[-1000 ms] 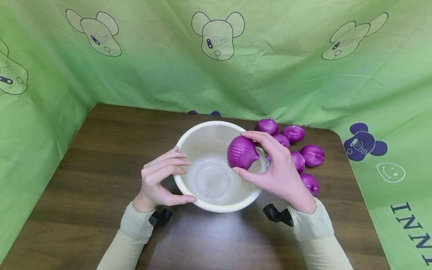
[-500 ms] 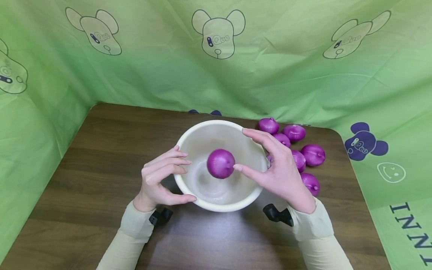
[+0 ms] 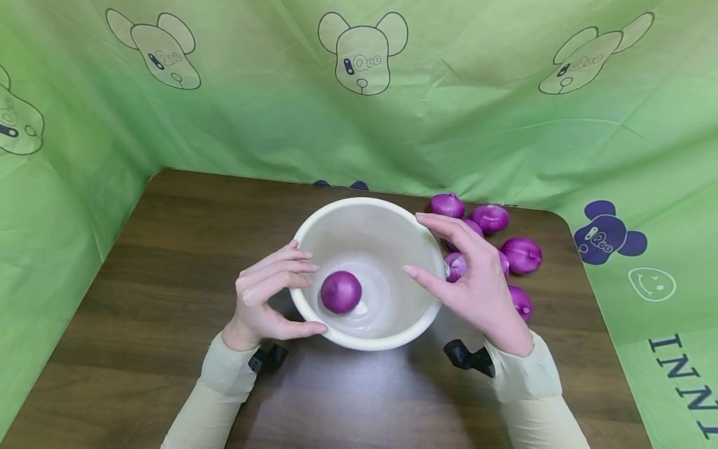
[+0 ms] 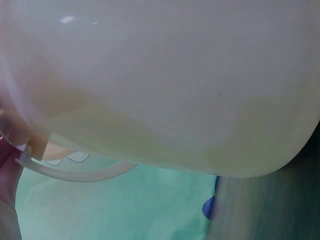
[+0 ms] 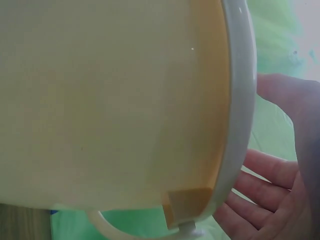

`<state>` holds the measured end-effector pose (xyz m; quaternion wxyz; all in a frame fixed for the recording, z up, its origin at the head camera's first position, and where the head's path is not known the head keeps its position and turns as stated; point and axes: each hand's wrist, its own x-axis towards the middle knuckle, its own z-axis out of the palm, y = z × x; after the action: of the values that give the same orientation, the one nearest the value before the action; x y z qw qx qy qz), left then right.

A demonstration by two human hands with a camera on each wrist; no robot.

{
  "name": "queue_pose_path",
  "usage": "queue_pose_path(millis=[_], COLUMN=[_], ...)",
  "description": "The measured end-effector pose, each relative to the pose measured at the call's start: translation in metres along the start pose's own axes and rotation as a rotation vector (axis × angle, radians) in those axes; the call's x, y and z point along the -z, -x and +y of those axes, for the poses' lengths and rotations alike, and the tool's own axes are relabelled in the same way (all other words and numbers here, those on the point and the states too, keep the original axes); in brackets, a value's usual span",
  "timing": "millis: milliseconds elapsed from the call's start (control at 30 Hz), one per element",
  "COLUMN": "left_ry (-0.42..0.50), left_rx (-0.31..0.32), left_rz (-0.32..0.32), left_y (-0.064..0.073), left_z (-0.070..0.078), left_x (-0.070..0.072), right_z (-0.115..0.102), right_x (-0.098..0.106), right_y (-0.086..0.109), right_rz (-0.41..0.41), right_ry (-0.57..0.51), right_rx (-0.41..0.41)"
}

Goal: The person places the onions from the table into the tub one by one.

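Note:
A cream plastic bowl (image 3: 367, 203) stands mid-table, and one purple onion (image 3: 340, 291) lies inside it near the left wall. My left hand (image 3: 275, 293) holds the bowl's left side, with its fingers at the rim and its thumb against the outer wall. My right hand (image 3: 477, 280) hovers at the bowl's right rim with its fingers spread and nothing in it. The left wrist view is filled by the bowl's outer wall (image 4: 165, 85). The right wrist view shows the bowl's wall and rim (image 5: 235, 100) with my right hand's fingers (image 5: 270, 185) beside it.
Several more purple onions (image 3: 521, 254) lie on the dark wooden table (image 3: 168, 249), right of the bowl and partly behind my right hand. Green printed cloth (image 3: 505, 125) walls in the table at the back and both sides. The table's front edge is out of view.
My right hand let go of the onion, which fell into the bowl and rolled to its left side. The right hand drew back slightly to the right. The left hand stayed put.

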<state>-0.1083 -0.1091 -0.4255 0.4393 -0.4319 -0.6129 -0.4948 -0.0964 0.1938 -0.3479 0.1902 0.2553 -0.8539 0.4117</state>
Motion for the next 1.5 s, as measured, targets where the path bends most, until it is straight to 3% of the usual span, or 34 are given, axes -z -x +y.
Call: queue_pose_path(millis=[267,633,933,1067,1300,1500], left_ry=[-0.001,0.009,0.002,-0.001,-0.003,-0.011], left_rx=[0.003,-0.005,-0.008,-0.01,-0.004,0.0], left_rz=[-0.004,0.004,0.002,-0.001,-0.006,-0.01], left_y=[0.0,-0.002,-0.002,-0.002,-0.002,-0.003], left_z=[0.0,0.0,0.0,0.0,0.0,0.0], left_x=[0.0,-0.001,-0.001,-0.001,-0.001,-0.001], right_z=[0.006,0.016,-0.005,-0.005,0.025,0.053], right_x=[0.006,0.023,0.035,0.039,0.047,0.053], right_y=[0.004,0.013,0.011,0.014,0.027,0.038], right_rz=[0.038,0.082,0.137,0.149,0.156,0.159], right_ry=[-0.052,0.002,0.046,0.06,0.109,0.173], right_rx=[-0.036,-0.121,-0.194,-0.24,-0.317,-0.333])
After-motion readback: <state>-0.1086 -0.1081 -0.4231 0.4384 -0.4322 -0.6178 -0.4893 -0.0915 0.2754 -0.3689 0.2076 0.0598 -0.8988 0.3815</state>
